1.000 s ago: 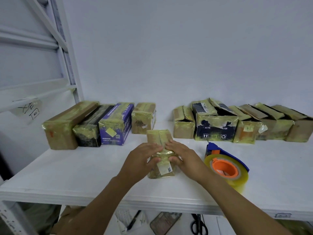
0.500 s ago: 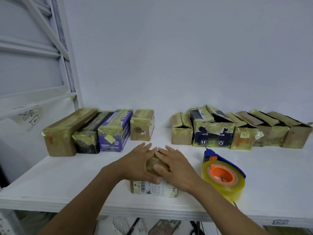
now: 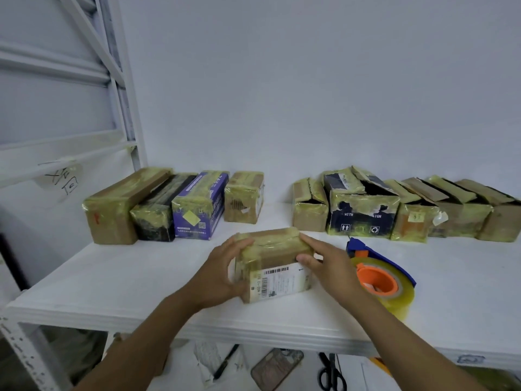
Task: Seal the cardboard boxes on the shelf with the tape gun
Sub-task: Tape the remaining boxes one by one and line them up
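A small taped cardboard box (image 3: pixel 277 259) with a white barcode label on its near side lies on the white shelf (image 3: pixel 118 283). My left hand (image 3: pixel 222 275) grips its left end, thumb on top and fingers curled under. My right hand (image 3: pixel 328 263) holds the right end, fingers stretched along the top edge and thumb pressed on the near face. The tape gun (image 3: pixel 379 275), blue with an orange core and a clear yellowish roll, lies on the shelf just right of my right hand; nothing holds it.
Along the back wall stand taped boxes (image 3: pixel 174 206) at the left and several boxes with raised flaps (image 3: pixel 363 210) at the right. A white rack upright (image 3: pixel 124 88) rises at the left. Scissors (image 3: pixel 329 373) and a phone (image 3: pixel 277 369) lie below the shelf.
The box was turned from lengthwise to crosswise and then rotated, label side toward me. My hands moved from pressing on its top to holding its two ends.
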